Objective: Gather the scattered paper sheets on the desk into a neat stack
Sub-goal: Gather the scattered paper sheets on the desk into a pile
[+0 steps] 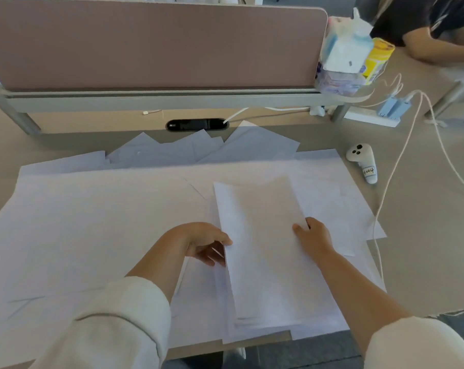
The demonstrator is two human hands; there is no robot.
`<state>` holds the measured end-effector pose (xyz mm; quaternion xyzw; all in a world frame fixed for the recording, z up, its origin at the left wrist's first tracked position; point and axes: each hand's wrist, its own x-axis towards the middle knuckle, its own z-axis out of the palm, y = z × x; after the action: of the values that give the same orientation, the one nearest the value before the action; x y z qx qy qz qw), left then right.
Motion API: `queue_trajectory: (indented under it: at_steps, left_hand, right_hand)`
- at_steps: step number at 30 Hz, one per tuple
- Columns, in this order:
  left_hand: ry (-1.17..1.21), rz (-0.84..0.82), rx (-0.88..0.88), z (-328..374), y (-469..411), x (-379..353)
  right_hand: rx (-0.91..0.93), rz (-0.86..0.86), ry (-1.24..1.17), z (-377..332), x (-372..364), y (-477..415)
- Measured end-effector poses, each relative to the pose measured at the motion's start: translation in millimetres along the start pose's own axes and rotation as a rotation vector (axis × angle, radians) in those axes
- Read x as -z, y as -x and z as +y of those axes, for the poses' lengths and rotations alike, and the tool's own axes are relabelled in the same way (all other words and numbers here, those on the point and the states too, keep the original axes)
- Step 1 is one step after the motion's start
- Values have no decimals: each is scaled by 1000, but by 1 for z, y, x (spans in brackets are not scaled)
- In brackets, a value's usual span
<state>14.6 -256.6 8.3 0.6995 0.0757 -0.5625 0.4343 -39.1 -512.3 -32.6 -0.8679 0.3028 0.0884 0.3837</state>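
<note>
our left hand [202, 241] and right hand [314, 238] each pinch an edge of a thin stack of white paper sheets [263, 251] over the sheet-strewn beige desk [417, 235].

Both hands gripping a stack of paper [263, 246], left hand [203, 242] at its left edge, right hand [312, 237] at its right, loose sheets [92, 222] covering the tabletop [422, 235], pink divider [151, 43] behind

— Lighting?
— Bright, even light was recorded; the paper sheets [92, 222] were nearly washed out. A soft shadow was noted below the partition [145, 43].
— Quality?
— Slight softness throughout; wide-angle bending was seen at the edges.
</note>
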Motion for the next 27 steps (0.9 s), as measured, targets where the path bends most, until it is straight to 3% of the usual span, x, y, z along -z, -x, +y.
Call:
queue_trajectory:
  at_steps: [4,9,12,15,22,27]
  left_hand:
    - [-287,162,150,3,-7,-13]
    - [-306,534,50,6,-13,-13]
    - [-46,525,22,3,-14,-13]
    - [68,523,16,-2,-17,-12]
    - [-7,607,-4,-15,-20,-6]
    - [-13,609,-43,-24,-26,-5]
  right_hand:
    - [-54,6,217,18,3,-2]
    - [-142,-7,192,13,1,-2]
    - [-137,-2,72,8,1,2]
    - [-130,9,-14,6,2,7]
    - [-163,68,-139,5,1,8]
    - [-70,12,-91,10,0,10]
